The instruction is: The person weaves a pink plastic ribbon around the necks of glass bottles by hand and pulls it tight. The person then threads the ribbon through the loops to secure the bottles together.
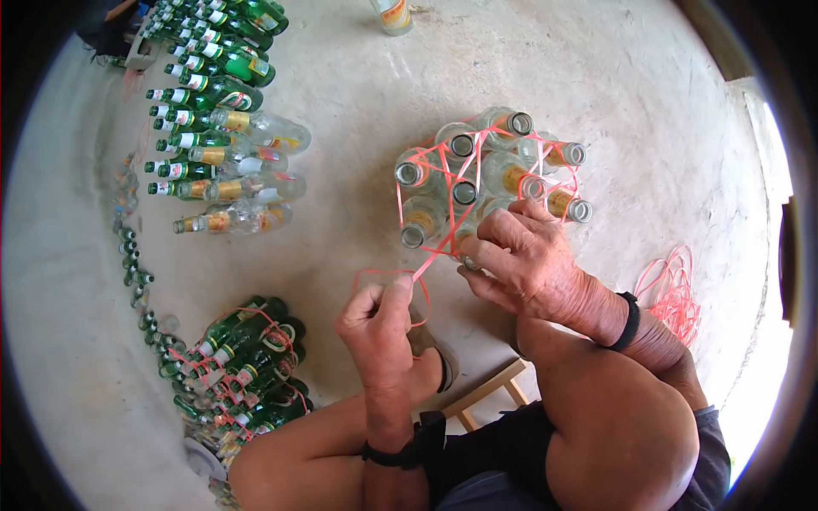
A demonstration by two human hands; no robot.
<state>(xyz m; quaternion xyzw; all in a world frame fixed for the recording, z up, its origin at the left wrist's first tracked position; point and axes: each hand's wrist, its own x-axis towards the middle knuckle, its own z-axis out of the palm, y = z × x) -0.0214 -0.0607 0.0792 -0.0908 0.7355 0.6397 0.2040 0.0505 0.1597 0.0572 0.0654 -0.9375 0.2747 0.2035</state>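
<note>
Clear glass bottles [503,170] stand upright in a cluster on the floor, with pink plastic strapping [443,162] crossing between and around their necks. My left hand [379,324] is closed in a pinch on the strap's loose end, which runs taut from the front of the cluster; a loop of it hangs around my fingers. At the cluster's front edge, my right hand [532,260] is closed, its thumb and forefinger about the neck of a front bottle. Its other fingers reach over beside another bottle's mouth. The hand partly hides the front bottles and any strap beneath it.
Rows of green bottles [213,89] and several clear bottles [256,128] lie on the floor at left. Strapped green bottles [256,349] are near my left knee. A pile of pink strapping [676,298] lies at right. One bottle [394,15] stands at the top; a wooden stool [486,392] is below me.
</note>
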